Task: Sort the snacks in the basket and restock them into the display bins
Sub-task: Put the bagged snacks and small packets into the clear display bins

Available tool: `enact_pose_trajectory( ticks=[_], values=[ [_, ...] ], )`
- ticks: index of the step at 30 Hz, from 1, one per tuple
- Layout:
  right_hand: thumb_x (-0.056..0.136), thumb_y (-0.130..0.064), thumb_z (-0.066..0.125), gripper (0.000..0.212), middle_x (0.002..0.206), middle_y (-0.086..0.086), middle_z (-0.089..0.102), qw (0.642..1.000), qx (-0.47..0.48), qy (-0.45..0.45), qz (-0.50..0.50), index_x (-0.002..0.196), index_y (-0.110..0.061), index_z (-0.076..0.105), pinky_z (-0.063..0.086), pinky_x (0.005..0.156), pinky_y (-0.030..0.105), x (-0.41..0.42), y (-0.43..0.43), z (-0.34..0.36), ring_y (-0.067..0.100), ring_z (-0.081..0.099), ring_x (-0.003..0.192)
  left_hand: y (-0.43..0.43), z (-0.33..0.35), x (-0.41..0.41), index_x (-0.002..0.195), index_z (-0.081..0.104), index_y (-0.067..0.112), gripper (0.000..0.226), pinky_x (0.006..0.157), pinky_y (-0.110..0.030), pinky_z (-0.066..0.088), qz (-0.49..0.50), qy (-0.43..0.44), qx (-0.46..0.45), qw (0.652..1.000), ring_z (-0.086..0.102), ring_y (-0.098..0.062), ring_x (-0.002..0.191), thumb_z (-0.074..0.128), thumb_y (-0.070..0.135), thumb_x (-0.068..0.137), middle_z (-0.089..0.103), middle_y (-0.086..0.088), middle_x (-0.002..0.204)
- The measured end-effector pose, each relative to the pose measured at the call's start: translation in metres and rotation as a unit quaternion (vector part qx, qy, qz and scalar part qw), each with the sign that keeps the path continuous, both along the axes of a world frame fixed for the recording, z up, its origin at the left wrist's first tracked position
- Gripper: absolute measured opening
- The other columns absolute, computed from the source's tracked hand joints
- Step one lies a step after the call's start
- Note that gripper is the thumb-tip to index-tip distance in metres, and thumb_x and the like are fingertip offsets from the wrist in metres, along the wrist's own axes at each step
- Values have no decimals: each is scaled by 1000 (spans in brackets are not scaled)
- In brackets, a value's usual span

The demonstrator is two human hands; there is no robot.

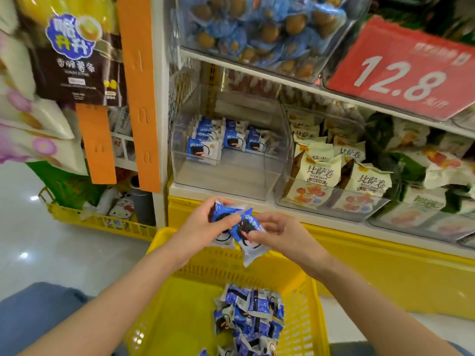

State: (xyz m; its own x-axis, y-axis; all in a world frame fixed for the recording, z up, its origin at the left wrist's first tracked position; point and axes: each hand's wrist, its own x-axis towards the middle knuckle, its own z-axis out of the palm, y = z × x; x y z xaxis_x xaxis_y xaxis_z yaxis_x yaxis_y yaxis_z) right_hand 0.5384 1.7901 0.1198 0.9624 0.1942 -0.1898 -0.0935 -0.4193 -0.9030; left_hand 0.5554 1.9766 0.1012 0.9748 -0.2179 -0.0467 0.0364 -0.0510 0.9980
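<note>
The left hand (203, 223) curls its fingers round a blue packet (223, 214). The right hand (279, 233) pinches a second packet (247, 228) between thumb and fingertips. The two packets touch and overlap between the hands. Whether the left hand holds more than one cannot be told.

Both hands hang above the far rim of a yellow basket (205, 265). At six o'clock from them, on the basket floor, lies a loose pile (248, 319) of the same blue packets.

At twelve o'clock stands a clear bin (231, 181) on the lowest shelf. A few blue packets stand in rows (205, 146) at its back, and its front half is bare.

At two o'clock, just beside it, a second bin (331, 201) holds cream bags (318, 173). Higher, at one o'clock, hangs a red price sign (406, 70) reading 12.8. An upper bin (257, 29) above holds blue-wrapped brown snacks.

At nine o'clock a second basket (102, 222) sits on the floor. At eleven o'clock hangs a dark bag (74, 62).
</note>
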Motion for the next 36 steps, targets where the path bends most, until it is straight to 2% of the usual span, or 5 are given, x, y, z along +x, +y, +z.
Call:
enact_pose_trajectory(
  ticks=[6,16,21,26,36],
  values=[
    [77,-25,73,22,87,-19,70,989,-52,-141,7,92,-36,62,47,68,7,52,23,54,-7,64,81,35,22,33,110,54,15,21,51,-9,41,118,7,-22,993,52,-7,65,57,14,90,58,-2,85],
    [78,-24,74,38,106,-1,62,953,-207,-222,-12,113,-14,62,42,82,22,196,72,63,9,55,95,70,38,64,125,46,12,46,87,-42,51,214,52,-134,966,59,-21,103,65,7,83,57,-8,118],
    [77,-26,75,42,116,4,61,908,-342,-202,136,115,-13,62,40,83,21,231,98,36,16,56,109,79,41,74,118,48,14,38,86,-33,53,228,45,-134,963,60,-16,96,64,7,84,58,-5,112],
    [77,-25,75,43,114,4,62,890,-380,-182,174,115,-12,59,41,83,20,248,112,16,14,57,107,82,39,80,102,56,11,20,43,-3,37,233,27,-120,965,55,2,54,64,12,84,54,3,74],
    [81,-36,70,49,123,6,50,824,-459,-283,176,124,-18,54,43,88,32,246,118,16,22,48,114,82,39,86,98,51,24,22,50,-9,45,232,41,-120,964,59,-2,76,66,18,83,60,7,92]
  ],
)
